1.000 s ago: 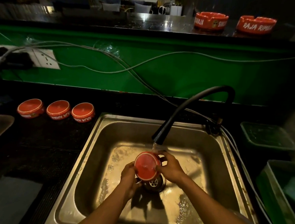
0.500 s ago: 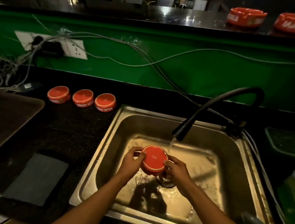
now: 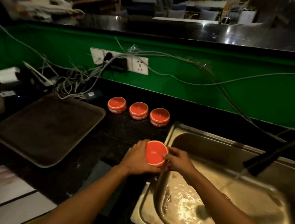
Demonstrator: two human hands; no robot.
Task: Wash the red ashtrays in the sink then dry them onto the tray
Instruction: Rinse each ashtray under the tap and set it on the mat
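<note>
A red ashtray [image 3: 155,155] is held bottom up over the left rim of the steel sink [image 3: 169,136]. My left hand [image 3: 137,158] grips its left side and my right hand [image 3: 176,160] pinches its right edge. Three more red ashtrays [image 3: 117,104] [image 3: 138,110] [image 3: 159,116] lie upside down in a row on the black counter behind. A dark brown tray [image 3: 46,128] sits on the counter to the left, with nothing on it. Water runs from the black faucet [image 3: 270,157] into the sink.
A wall socket [image 3: 119,61] with a tangle of cables hangs on the green wall above the counter. A grey mat [image 3: 101,172] lies on the counter under my left forearm. A raised bar top [image 3: 167,28] runs along the back.
Both hands have carried the ashtray out from under the running water, left and up to the sink's left rim. The view has swung left, bringing the tray into sight.
</note>
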